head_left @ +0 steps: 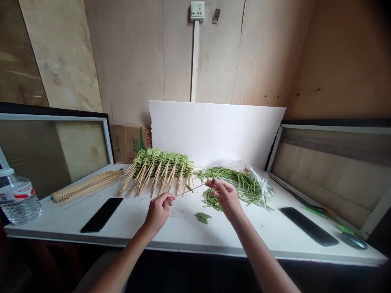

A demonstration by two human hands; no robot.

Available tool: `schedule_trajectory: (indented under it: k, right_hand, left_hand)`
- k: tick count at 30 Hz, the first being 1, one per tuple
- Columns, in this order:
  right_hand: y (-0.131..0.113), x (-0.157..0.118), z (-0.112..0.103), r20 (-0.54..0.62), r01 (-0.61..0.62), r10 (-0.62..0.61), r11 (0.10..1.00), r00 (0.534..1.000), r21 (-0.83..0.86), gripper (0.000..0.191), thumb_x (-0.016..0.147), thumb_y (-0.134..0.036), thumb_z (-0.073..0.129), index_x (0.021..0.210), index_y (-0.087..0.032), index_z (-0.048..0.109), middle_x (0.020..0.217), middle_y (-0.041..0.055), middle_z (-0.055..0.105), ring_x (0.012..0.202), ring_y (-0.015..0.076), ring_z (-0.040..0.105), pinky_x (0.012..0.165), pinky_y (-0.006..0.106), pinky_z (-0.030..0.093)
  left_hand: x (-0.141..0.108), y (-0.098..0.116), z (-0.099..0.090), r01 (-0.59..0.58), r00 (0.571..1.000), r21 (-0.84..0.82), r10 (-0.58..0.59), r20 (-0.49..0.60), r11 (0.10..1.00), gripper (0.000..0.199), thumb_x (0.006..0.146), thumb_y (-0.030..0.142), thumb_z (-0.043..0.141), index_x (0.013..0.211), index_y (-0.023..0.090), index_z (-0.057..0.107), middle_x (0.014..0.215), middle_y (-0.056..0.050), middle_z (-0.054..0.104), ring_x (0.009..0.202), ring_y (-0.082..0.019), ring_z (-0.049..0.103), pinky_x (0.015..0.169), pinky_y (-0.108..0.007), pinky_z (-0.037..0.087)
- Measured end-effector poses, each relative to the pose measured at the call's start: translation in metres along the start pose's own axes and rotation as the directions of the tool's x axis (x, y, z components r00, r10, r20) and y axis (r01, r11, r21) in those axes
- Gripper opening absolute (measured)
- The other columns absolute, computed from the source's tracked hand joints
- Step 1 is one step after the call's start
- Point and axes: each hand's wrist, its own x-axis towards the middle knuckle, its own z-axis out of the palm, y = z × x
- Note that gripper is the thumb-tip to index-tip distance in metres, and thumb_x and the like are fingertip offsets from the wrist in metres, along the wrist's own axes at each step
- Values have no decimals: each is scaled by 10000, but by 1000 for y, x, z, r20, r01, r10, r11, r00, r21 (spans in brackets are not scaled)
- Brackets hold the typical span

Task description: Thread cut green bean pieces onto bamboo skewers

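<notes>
My left hand [159, 209] is closed round the lower end of a thin bamboo skewer [198, 186], which slants up to the right. One short piece of green bean [189, 188] is threaded on it crosswise. At the skewer's tip my right hand [225, 196] is pinched together, seemingly on another bean piece that the fingers mostly hide. Below the hands lies a small cluster of cut bean pieces [203, 218]. A larger pile of cut pieces [211, 199] is partly behind my right hand. Long uncut beans [244, 181] rest on a clear plastic bag [265, 183].
Stacked bean skewers [165, 162] stand at the back left, sticks pointing forward. Loose bamboo skewers [88, 185], a black phone [102, 215] and a water bottle [18, 197] are on the left. A dark oblong object [309, 226] and a computer mouse [353, 240] lie right.
</notes>
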Motion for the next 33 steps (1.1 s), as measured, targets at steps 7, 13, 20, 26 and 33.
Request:
schedule_trajectory:
  k: [7,13,20,26,33]
  right_hand:
    - [0,0,1,-3,4,-4,999,1000,-34,288,792,-481,817,918,-223,785,1029,111,793,1090,292,705,735,314,539]
    - [-1,-1,1,-6,12,-12,997,1000,-71,295,794,-481,812,923,-217,787,1012,105,794,1092,292,708,699,288,531]
    - [0,-1,-3,16,68,-66,981,998,-184,271,811,-473,799,909,-220,800,999,105,800,1063,303,725,690,304,559]
    - [-3,-3,-3,36,145,-141,954,989,-263,290,792,-474,815,919,-214,804,969,107,807,1000,302,744,685,331,592]
    - [1,-6,1,27,173,-172,948,985,-268,265,801,-448,817,920,-212,800,958,96,809,841,242,745,666,327,602]
  left_hand:
    - [-1,-2,1,-16,1000,6,16,-1,1000,241,909,116,460,878,185,688,698,-20,681,689,-167,665,714,-252,518]
    - [-1,-1,1,-21,1000,23,21,-4,1000,234,911,115,464,868,181,685,702,-15,678,689,-163,665,703,-248,511]
    - [-1,-6,0,-43,999,43,44,-14,998,315,828,18,434,876,187,696,713,-16,693,696,-160,686,700,-228,526]
    - [-1,-7,-2,-67,997,73,70,-26,995,379,768,-36,409,881,186,693,742,-15,712,726,-158,711,690,-209,534]
    - [-3,-4,-1,-69,997,94,71,-24,993,404,744,-58,394,872,185,690,722,-13,705,724,-162,719,690,-214,540]
